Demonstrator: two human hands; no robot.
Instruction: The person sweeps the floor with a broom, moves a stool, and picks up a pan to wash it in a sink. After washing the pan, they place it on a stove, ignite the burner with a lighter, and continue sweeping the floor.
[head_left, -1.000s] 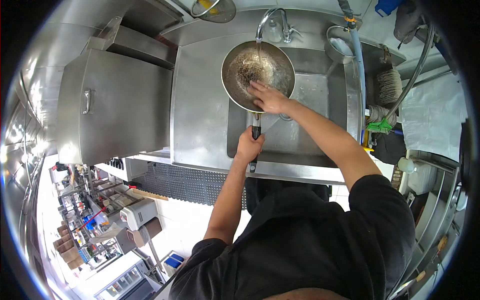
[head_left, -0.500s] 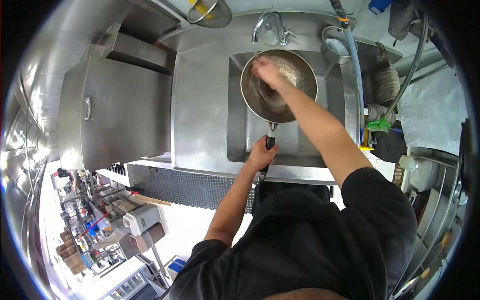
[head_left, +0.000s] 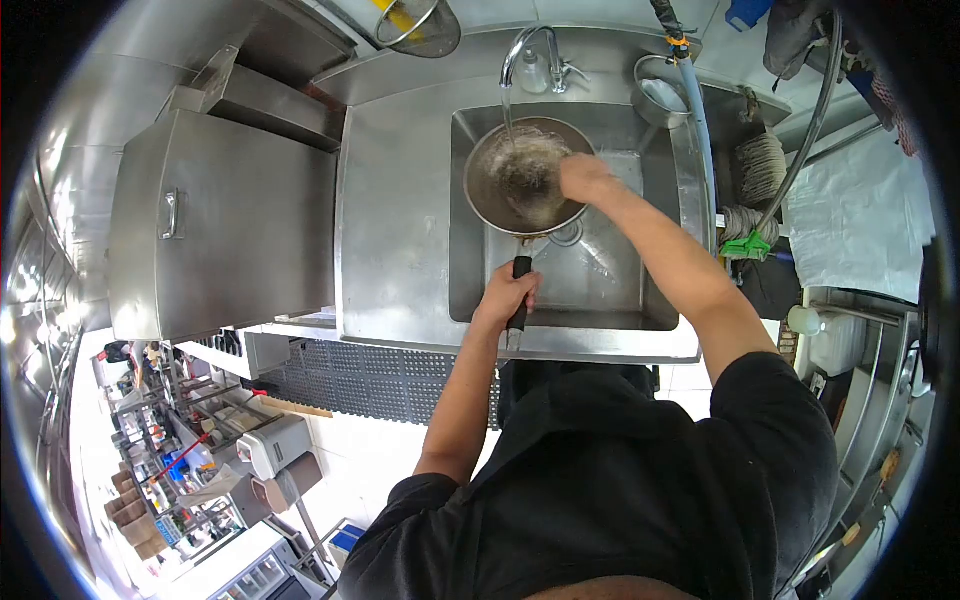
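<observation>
A round frying pan [head_left: 490,190] is over the steel sink basin [head_left: 610,290], tilted, with foamy water inside. Water runs into it from the curved faucet [head_left: 510,62]. My left hand [head_left: 508,293] is wrapped round the pan's black handle [head_left: 521,268], near the sink's front edge. At the right side of the pan, my right hand [head_left: 585,179] is closed over the rim area; what it holds, if anything, is hidden. The sink drain [head_left: 567,234] shows just below the pan.
Behind the faucet stands a clear bottle [head_left: 533,75]. A metal container [head_left: 662,92] sits at the back right, beside a blue pipe [head_left: 700,130]. A steel cabinet [head_left: 250,230] is on the left. A mesh strainer [head_left: 430,30] hangs at the top.
The pan has moved down and slightly left, tilting more and uncovering the drain. My right hand has gone from the pan's upper left to its right side. The water stream shows more clearly.
</observation>
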